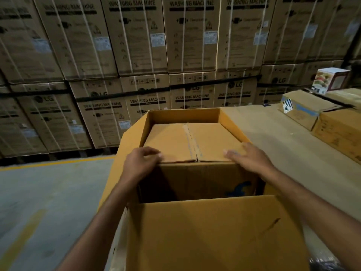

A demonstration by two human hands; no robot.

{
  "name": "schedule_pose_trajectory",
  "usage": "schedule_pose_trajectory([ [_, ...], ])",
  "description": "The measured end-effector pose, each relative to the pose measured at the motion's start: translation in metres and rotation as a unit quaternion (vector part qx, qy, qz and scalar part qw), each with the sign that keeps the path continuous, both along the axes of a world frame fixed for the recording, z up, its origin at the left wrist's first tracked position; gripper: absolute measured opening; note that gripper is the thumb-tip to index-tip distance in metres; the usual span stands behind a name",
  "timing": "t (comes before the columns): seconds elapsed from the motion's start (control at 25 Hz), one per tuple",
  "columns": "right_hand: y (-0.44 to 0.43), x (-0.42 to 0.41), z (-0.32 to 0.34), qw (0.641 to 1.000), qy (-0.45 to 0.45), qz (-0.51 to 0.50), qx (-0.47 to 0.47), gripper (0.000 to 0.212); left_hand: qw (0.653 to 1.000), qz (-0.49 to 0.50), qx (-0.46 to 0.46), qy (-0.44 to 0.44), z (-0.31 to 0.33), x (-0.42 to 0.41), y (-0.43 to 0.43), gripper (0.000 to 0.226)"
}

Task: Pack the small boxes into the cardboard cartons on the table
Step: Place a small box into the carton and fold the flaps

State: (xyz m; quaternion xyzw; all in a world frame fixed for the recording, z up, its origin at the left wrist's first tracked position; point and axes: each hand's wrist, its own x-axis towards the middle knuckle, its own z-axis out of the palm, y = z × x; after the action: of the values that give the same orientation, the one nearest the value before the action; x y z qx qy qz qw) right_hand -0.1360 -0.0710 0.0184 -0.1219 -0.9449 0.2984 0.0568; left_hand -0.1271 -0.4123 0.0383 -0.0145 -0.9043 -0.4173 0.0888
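Inside the open carton (pixel 183 114), a small box (pixel 191 141) sits partly sunk. We clasp its near top corners with left hand (pixel 142 159) and right hand (pixel 249 157) — stiff cardboard, probably light, best gripped at the corners.

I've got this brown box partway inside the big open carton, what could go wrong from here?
The brown box nearly fills the carton side to side, so it may jam, or your fingers could get pinched against the walls. Your left hand and right hand grip only its near top edge, so it could slip and drop. Its top seam looks split, so the flaps might lift.
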Motion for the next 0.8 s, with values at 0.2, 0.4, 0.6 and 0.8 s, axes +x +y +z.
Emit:
schedule_pose_trajectory([
  [0.2, -0.003, -0.012, -0.044, 0.951, -0.258, 0.107, 0.132, 0.131, 0.883, -0.249, -0.339, -0.21, -0.023, -0.014, 0.047, 0.066],
  [0.4, -0.001, -0.012, -0.039, 0.938, -0.214, 0.174, 0.211, 0.118, 0.86, -0.292, -0.387, -0.16, -0.028, -0.022, 0.045, 0.072],
  [0.6, -0.047, -0.027, -0.022, 0.91, -0.139, 0.331, 0.209, 0.073, 0.898, -0.281, -0.333, -0.061, -0.026, -0.043, 0.05, 0.038],
  [0.8, -0.069, -0.05, -0.017, 0.898, -0.134, 0.371, 0.194, 0.052, 0.86, -0.338, -0.376, -0.067, -0.03, -0.048, 0.065, 0.061],
])
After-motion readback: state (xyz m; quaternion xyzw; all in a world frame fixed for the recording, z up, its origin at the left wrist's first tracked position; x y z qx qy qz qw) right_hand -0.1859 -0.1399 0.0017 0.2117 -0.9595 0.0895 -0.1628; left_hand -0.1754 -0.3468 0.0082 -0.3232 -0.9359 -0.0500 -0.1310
